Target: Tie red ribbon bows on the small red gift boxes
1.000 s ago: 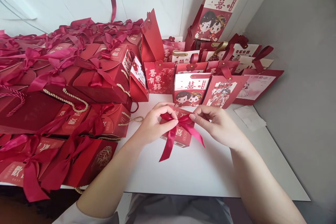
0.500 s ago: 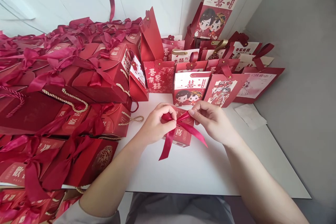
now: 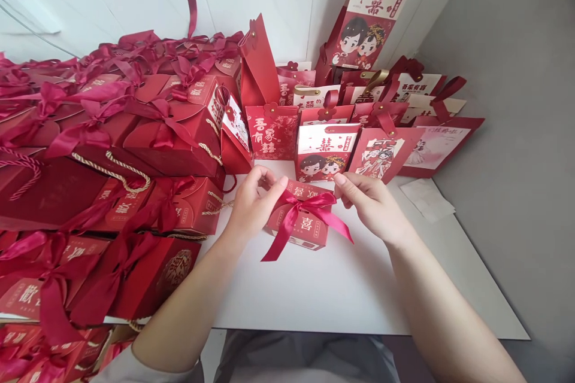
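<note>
From my end of the link, the box sits on the table, between my hands. The bow lies across its top, knot near the middle. The left tail runs past the box's front edge and the right tail past its right side.

My left hand is at the box's back left corner, thumb and forefinger narrow, thumb tip against the left loop; whether ribbon is nipped between them is hidden from me. My right hand is just off the back right corner, thumb and forefinger drawn close beside the right loop; I can't tell if they grip it.

I judge this to be the shaping of the bow. I'd draw both loops outward with equal force, low and level with the box top, so the knot stays flat and centred. The right loop looks longer, though my left thumb may cover some of the other, so I'd ease the left out more. A light pinch near the loop ends should avoid creasing; tugging a tail could undo a loop. The box looks light and might twist under an uneven pull.

Behind the box stand bags; left of it, a stack.
</note>
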### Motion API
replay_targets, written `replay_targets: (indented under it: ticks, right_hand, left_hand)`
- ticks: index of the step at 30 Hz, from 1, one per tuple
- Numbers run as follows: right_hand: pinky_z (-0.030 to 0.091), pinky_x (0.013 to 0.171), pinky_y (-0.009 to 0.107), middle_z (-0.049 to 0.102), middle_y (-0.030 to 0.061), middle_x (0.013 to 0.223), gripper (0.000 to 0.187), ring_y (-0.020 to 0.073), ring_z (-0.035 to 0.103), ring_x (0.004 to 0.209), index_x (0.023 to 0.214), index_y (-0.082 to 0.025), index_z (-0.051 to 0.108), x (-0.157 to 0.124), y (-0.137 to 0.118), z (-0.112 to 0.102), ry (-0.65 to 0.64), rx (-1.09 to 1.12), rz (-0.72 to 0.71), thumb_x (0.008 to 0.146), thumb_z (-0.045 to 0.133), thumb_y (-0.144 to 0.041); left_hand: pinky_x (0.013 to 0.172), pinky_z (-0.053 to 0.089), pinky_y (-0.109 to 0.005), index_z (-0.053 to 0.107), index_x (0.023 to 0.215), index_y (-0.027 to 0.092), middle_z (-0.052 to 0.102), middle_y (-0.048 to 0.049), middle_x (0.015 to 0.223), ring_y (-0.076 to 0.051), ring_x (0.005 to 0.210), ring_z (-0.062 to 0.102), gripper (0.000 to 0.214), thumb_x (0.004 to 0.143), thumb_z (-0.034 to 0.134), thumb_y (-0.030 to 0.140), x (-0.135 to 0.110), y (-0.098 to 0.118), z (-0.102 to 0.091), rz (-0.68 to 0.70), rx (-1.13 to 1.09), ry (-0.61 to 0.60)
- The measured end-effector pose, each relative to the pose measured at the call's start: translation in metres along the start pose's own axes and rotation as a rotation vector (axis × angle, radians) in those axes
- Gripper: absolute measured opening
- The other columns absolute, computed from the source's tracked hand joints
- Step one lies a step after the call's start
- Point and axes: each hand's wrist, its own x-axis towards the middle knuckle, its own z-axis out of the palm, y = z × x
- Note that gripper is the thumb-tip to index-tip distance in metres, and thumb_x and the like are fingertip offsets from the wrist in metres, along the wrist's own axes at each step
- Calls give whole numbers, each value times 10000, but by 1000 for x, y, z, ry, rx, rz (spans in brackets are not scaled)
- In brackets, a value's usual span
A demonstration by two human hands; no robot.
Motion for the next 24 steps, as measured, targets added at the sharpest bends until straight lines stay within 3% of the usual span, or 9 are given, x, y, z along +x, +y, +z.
replay_targets:
  ticks: [2,5,10,15,18,21,24]
  right_hand:
    - [316,613,291,433,-24,630,563,129,406,622,620,-196,470,-1,-1,0,-27,-10,17,951,505,-650]
    - [286,603,291,412,-33,632,541,123,366,613,639,-197,456,-2,-1,2,-63,8,23,941,536,-639]
    - [311,604,280,465,-33,647,445,121,384,623,690,-197,514,-2,0,1,-53,40,-33,912,634,-563]
    - [339,596,273,519,-26,681,418,119,421,619,739,-198,533,-1,3,0,-16,59,-16,922,623,-563]
    - [355,593,275,532,-20,700,413,130,444,628,757,-208,524,0,5,1,55,29,6,930,603,-575]
    - [390,657,284,574,6,802,389,154,504,719,751,-213,528,2,6,3,172,-91,-67,940,602,-545]
    - [403,696,294,610,21,833,388,173,539,762,740,-214,530,2,7,4,204,-142,-96,952,584,-534]
  left_hand:
    - [657,354,-275,417,690,191,439,25,685,-129,679,447,432,917,594,512,0,0,-2,-7,56,-20]
    - [611,294,-284,350,631,185,345,29,636,-122,626,367,540,924,550,592,0,1,-4,-12,27,-137]
    - [623,294,-281,406,637,179,381,31,644,-120,643,370,493,919,598,536,0,2,-5,60,-65,-266]
    - [617,299,-275,504,683,176,451,36,653,-116,643,393,420,873,665,514,-3,8,-6,106,16,-332]
    - [601,300,-266,549,694,173,478,41,647,-107,622,393,387,880,666,493,-6,10,-4,105,104,-324]
    - [578,290,-262,558,682,170,482,34,642,-107,609,386,410,928,591,496,-8,11,-1,81,128,-320]
    - [582,286,-259,492,655,172,439,30,642,-112,626,386,443,937,565,505,-8,10,1,57,117,-314]
